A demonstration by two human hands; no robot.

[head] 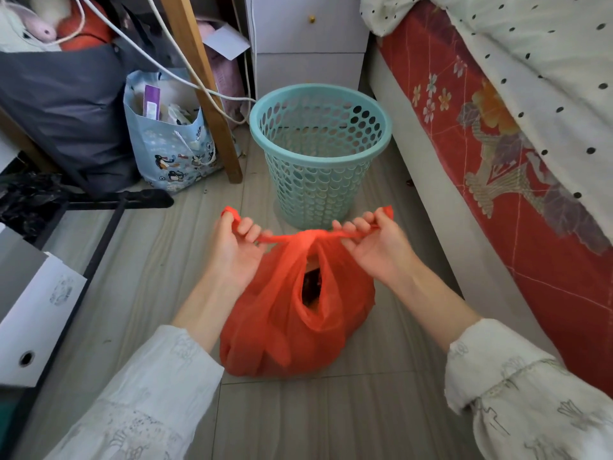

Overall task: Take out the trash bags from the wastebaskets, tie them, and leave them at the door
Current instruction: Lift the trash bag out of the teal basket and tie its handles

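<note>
The thin, soft, seemingly light trash bag [292, 327] is best gripped by its handles, now pinched taut between left hand [237, 249] and right hand [374, 249].

1. An orange trash bag [292, 330] sits on the grey floor [298, 419], just in front of a teal perforated wastebasket [318, 151], its two handles crossed in a knot above a gaping mouth.
2. The left hand [237, 252] grips the handle left of the bag; the right hand [374, 249] grips the one on the right, fingers [360, 224] curled round the plastic, both handles pulled taut.
3. Left of the wastebasket stands a blue penguin-print gift bag [172, 144] beside a wooden leg [205, 84].
4. Right of the wastebasket runs a bed [530, 180] with a red floral mattress; behind it, a white drawer unit [308, 38].
</note>
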